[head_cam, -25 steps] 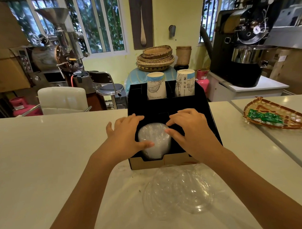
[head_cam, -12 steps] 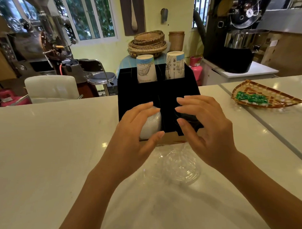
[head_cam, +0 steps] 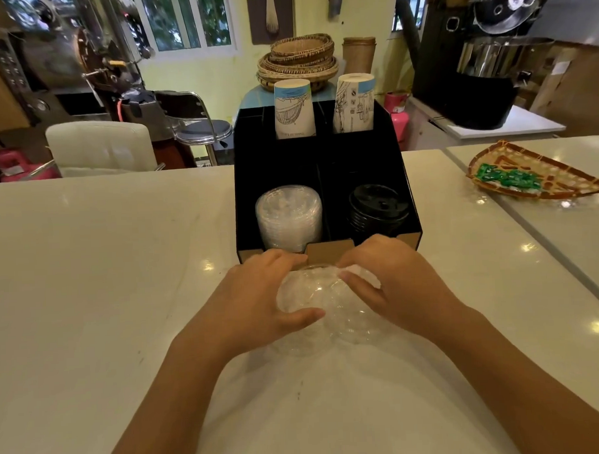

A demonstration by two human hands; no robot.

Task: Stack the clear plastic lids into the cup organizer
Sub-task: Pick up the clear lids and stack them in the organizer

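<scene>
A black cup organizer (head_cam: pixel 405 175) stands on the white counter ahead of me. Its front left slot holds a stack of clear flat lids (head_cam: pixel 288 216); its front right slot holds black lids (head_cam: pixel 377 208). Two stacks of paper cups (head_cam: pixel 294 108) stand in the back slots. On the counter just in front of the organizer lie clear dome lids (head_cam: pixel 324 307). My left hand (head_cam: pixel 256 298) and my right hand (head_cam: pixel 391 281) curl around them from both sides, fingers touching the plastic.
A woven tray (head_cam: pixel 493 182) with green packets lies on the counter at the right, past a seam. Behind the counter are a white chair (head_cam: pixel 100 145), a metal stool (head_cam: pixel 203 131), stacked baskets (head_cam: pixel 299 62) and roasting machines.
Both hands have drawn back out of the organizer's front slots toward me and come down onto the clear dome lids on the counter. The flat lids stay in the left slot.
</scene>
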